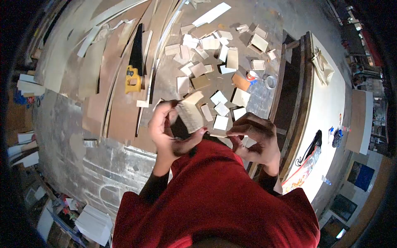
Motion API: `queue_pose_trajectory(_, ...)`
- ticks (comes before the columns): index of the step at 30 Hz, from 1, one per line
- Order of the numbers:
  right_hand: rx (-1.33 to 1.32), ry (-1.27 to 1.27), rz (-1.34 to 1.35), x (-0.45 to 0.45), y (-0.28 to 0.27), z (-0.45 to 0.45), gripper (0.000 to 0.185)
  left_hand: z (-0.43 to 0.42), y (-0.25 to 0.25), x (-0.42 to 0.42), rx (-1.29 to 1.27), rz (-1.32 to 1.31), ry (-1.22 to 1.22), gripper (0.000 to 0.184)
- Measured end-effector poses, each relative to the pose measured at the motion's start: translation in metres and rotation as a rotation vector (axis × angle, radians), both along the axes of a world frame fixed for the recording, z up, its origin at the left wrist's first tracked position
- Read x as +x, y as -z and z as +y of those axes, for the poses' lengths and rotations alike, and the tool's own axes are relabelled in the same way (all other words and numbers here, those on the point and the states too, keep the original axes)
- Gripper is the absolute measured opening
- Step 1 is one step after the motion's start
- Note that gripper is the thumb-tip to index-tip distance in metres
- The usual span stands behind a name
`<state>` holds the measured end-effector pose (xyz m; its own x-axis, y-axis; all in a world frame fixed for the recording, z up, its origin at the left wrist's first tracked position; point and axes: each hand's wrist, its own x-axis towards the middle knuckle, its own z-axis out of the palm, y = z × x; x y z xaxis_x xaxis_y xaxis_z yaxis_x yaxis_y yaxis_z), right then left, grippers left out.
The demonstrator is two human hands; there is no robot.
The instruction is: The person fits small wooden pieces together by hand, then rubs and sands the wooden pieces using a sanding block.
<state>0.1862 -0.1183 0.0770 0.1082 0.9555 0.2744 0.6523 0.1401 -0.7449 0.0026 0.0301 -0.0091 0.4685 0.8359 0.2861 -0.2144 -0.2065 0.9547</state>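
My left hand (167,130) is wrapped round a pale block (191,112) with a rough face, raised in front of my red shirt. To its right, my right hand (256,138) has its thumb and fingertips pinched together; a thin light strip (219,134) shows at the fingertips, and whether they grip it is unclear. Beyond both hands, several small wooden and white blocks (200,82) lie scattered on the brown surface. A white square block (221,122) rests between the hands, a little farther off.
A handsaw with a yellow handle (133,79) lies on long boards (93,111) at the left. Near the blocks is a roll of tape (270,81). A long white panel (326,107) with a dark wooden edge runs along the right, bearing a bag (322,68).
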Motion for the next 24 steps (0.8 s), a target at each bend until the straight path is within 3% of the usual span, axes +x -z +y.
queue_pose_trajectory(4,-0.031,0.233,0.187,0.012,0.057,0.004,0.019,0.011,0.001,-0.007,-0.204,-0.111,0.046,0.064)
queue_pose_trajectory(6,-0.168,0.391,0.253,0.020,0.117,0.013,0.012,0.011,-0.005,-0.010,-0.562,-0.220,0.069,0.056)
queue_pose_trajectory(8,-0.355,0.373,0.107,0.031,0.192,0.016,0.009,0.011,0.006,-0.013,-0.716,-0.329,0.065,0.052)
queue_pose_trajectory(9,-0.302,0.334,0.021,0.035,0.237,0.016,0.009,0.011,0.011,-0.012,-0.709,-0.333,0.068,0.052)
queue_pose_trajectory(10,-0.447,0.373,0.010,0.032,0.256,0.019,0.011,0.010,0.016,-0.011,-0.799,-0.362,0.026,0.051)
queue_pose_trajectory(13,-0.414,0.473,-0.075,0.021,0.310,0.023,0.014,0.013,0.012,-0.009,-0.941,-0.431,0.041,0.050)
queue_pose_trajectory(18,-0.467,0.571,-0.147,0.008,0.305,0.028,0.033,0.010,0.010,-0.013,-1.103,-0.493,0.073,0.028)
queue_pose_trajectory(19,-0.465,0.567,-0.147,0.007,0.292,0.031,0.033,0.009,0.017,-0.014,-1.123,-0.485,0.042,0.039)
queue_pose_trajectory(21,-0.442,0.430,0.589,0.005,0.246,0.037,0.045,0.009,0.019,-0.007,-1.134,-0.473,0.036,0.028)
queue_pose_trajectory(22,-0.443,0.432,0.591,0.004,0.219,0.039,0.045,0.009,0.020,-0.004,-1.147,-0.461,0.038,0.018)
queue_pose_trajectory(24,-0.327,0.199,1.130,0.002,0.166,0.037,0.051,0.008,0.041,-0.007,-1.144,-0.505,0.121,0.017)
